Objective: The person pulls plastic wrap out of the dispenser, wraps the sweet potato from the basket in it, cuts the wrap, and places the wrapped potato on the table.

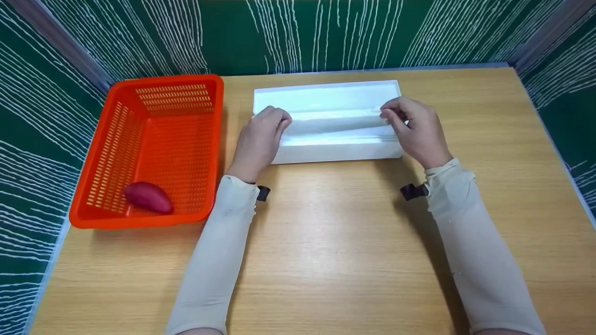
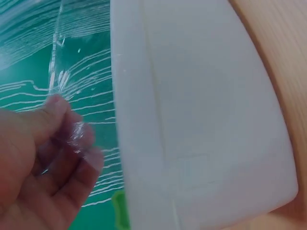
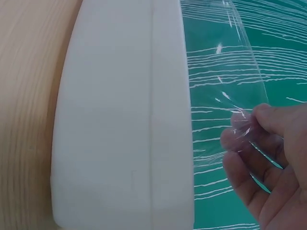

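A long white plastic-wrap dispenser (image 1: 333,153) lies on the table with its lid (image 1: 326,97) tilted up at the back. Clear plastic film (image 3: 218,72) stretches out of it between both hands. My left hand (image 1: 260,139), at the dispenser's left end, pinches one corner of the film between thumb and fingers. At the opposite end, my right hand (image 1: 419,132) pinches the other corner, where the film bunches in the right wrist view. Both hands hold the film edge above the dispenser opening. The dispenser's smooth white side (image 2: 211,96) fills much of the left wrist view.
An orange plastic basket (image 1: 216,139) stands on the left of the wooden table (image 1: 326,260). Inside it, near the front, lies a reddish-purple sweet potato (image 1: 149,197). Green panels with white streaks (image 1: 307,37) border the table at the back and sides.
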`<state>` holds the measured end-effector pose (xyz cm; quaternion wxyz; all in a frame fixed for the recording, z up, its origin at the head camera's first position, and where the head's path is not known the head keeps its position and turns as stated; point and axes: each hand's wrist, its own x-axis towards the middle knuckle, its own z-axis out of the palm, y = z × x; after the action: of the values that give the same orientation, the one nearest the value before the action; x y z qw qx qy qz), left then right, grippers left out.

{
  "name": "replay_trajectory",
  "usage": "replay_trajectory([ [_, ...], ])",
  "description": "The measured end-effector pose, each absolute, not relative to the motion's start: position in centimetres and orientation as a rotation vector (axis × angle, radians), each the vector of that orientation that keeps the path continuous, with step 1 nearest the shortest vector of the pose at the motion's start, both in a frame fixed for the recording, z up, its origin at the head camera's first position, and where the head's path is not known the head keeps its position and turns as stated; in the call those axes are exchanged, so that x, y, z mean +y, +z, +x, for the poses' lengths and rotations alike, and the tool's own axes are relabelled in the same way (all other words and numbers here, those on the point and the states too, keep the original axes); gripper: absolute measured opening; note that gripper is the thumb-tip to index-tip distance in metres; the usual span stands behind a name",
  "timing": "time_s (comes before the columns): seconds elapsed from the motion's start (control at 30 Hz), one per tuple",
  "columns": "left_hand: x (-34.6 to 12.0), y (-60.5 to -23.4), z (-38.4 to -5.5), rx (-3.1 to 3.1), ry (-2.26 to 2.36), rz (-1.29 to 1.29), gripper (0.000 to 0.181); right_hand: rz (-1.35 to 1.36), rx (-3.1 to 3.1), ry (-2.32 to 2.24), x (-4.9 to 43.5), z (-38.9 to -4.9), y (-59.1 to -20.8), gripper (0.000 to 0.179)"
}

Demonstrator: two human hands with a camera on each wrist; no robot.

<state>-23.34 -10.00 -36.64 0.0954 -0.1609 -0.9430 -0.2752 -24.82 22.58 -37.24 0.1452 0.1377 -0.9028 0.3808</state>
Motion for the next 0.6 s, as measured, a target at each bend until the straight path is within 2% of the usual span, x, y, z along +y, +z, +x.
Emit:
replay_trajectory([
  [0.17, -10.7, -36.6, -22.4, -2.804, -0.828, -0.553, 0.02, 0.424, -2.557, 1.087, 22.6, -24.3, -37.5, 0.021],
  [0.6, -10.7, -36.0, -21.1, -2.67, -0.804, -0.397, 0.02, 0.436, -2.455, 1.074, 22.0, -22.6, -37.1, 0.018],
])
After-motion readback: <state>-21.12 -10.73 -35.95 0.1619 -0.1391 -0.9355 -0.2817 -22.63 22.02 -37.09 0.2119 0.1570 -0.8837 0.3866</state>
